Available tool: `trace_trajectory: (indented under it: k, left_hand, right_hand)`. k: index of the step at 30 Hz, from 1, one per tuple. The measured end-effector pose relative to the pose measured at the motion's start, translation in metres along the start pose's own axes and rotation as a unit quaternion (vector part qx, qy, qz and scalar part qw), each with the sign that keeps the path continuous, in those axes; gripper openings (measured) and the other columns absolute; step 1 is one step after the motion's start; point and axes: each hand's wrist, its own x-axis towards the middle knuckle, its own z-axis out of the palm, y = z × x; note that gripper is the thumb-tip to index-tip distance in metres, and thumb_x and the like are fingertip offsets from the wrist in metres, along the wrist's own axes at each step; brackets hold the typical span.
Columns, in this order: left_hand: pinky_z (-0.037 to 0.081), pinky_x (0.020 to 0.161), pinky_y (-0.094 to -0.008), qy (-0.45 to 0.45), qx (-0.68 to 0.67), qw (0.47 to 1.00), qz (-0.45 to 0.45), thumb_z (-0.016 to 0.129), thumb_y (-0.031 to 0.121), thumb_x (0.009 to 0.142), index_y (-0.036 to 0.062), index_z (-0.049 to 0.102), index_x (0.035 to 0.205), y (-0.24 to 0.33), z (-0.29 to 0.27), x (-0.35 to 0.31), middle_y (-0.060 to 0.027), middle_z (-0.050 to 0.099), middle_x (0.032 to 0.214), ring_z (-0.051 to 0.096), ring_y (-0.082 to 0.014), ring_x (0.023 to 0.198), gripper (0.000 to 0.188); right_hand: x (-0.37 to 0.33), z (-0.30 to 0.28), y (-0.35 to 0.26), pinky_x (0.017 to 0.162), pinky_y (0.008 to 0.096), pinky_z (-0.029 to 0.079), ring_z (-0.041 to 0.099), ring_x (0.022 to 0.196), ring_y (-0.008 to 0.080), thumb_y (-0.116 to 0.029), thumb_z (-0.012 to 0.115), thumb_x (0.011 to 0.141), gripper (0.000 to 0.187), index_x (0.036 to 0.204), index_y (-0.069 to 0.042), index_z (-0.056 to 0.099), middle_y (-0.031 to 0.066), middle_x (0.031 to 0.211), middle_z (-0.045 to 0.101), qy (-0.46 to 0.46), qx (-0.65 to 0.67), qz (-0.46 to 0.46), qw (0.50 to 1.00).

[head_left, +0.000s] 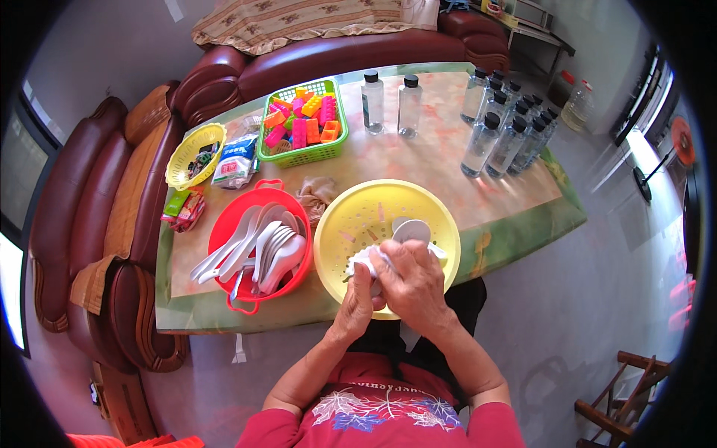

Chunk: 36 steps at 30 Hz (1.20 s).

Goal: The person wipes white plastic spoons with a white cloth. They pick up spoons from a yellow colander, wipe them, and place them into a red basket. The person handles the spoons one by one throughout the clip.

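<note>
Both my hands are closed together over the near part of a yellow colander (336,213). My left hand (354,308) grips a crumpled white cloth (364,259), its thumb pointing up along it. My right hand (415,287) lies over the same cloth with bent fingers, and whatever is wrapped inside is hidden. Just beyond the right knuckles shows the rounded white bowl of a spoon (411,231); I cannot tell whether it is held or rests in the colander. Left of this, a red basin (216,233) with two handles holds several white spoons (261,239).
Behind the basin stand a green basket (308,154) of toy blocks, a yellow basket (174,169), a plastic packet (235,160) and a crumpled bag (317,196). Several clear black-capped bottles (478,146) crowd the table's right, two more at its far edge. Sofas (89,187) flank the table.
</note>
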Motion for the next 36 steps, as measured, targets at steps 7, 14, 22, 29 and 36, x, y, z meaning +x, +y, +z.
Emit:
trace_trajectory:
  k: [7, 14, 22, 29, 36]
  left_hand:
    - [0.023, 0.046, -0.0199, -0.05, 0.072, 0.995, 0.039, 0.038, 0.028, 0.099, 0.0008, 0.055, 0.096, 0.002, 0.002, -0.003, 0.0078, 0.033, 0.059, 0.028, -0.0026, 0.051, 0.031]
    - [0.03, 0.05, -0.0188, -0.055, 0.073, 0.996, 0.025, 0.043, 0.021, 0.097, -0.0001, 0.055, 0.115, 0.0, 0.0, -0.003, 0.0071, 0.038, 0.064, 0.033, -0.0025, 0.057, 0.03]
    - [0.033, 0.051, -0.0198, -0.033, 0.14, 0.988, 0.064, 0.043, 0.016, 0.096, -0.0036, 0.054, 0.107, -0.007, -0.005, 0.001, 0.0051, 0.045, 0.067, 0.038, -0.0036, 0.058, 0.025]
    - [0.043, 0.06, -0.0339, -0.026, 0.288, 0.948, 0.135, 0.044, 0.015, 0.094, -0.0014, 0.054, 0.107, 0.001, -0.007, -0.004, -0.017, 0.051, 0.068, 0.051, -0.0216, 0.059, 0.024]
    - [0.04, 0.054, -0.0294, -0.019, 0.22, 0.971, 0.087, 0.043, 0.016, 0.095, 0.0006, 0.055, 0.11, 0.008, -0.002, -0.009, -0.0054, 0.052, 0.068, 0.046, -0.0143, 0.056, 0.025]
  right_hand:
    - [0.011, 0.004, 0.029, 0.074, 0.037, 0.038, 0.051, 0.092, 0.0212, -0.015, 0.061, 0.069, 0.019, 0.085, -0.005, 0.062, 0.0046, 0.097, 0.057, 0.0, -0.053, 0.037, 0.998]
    - [-0.005, 0.006, 0.054, 0.071, 0.0392, 0.045, 0.052, 0.092, 0.0298, -0.008, 0.062, 0.07, 0.023, 0.093, -0.007, 0.059, 0.0071, 0.095, 0.056, -0.004, 0.179, 0.25, 0.952]
    - [-0.007, 0.004, 0.018, 0.083, 0.0401, 0.033, 0.047, 0.107, 0.0219, -0.019, 0.059, 0.072, 0.024, 0.094, -0.011, 0.064, 0.0018, 0.108, 0.055, -0.024, -0.04, -0.024, 0.999]
    - [-0.005, 0.005, 0.035, 0.081, 0.0425, 0.033, 0.05, 0.102, 0.0194, -0.019, 0.062, 0.069, 0.019, 0.087, -0.012, 0.061, -0.001, 0.096, 0.058, -0.026, -0.001, -0.054, 0.998]
    - [-0.003, 0.016, 0.05, 0.052, 0.0302, 0.041, 0.052, 0.062, 0.016, -0.015, 0.055, 0.089, 0.014, 0.085, -0.001, 0.057, 0.0087, 0.074, 0.056, 0.068, 0.28, 0.287, 0.914]
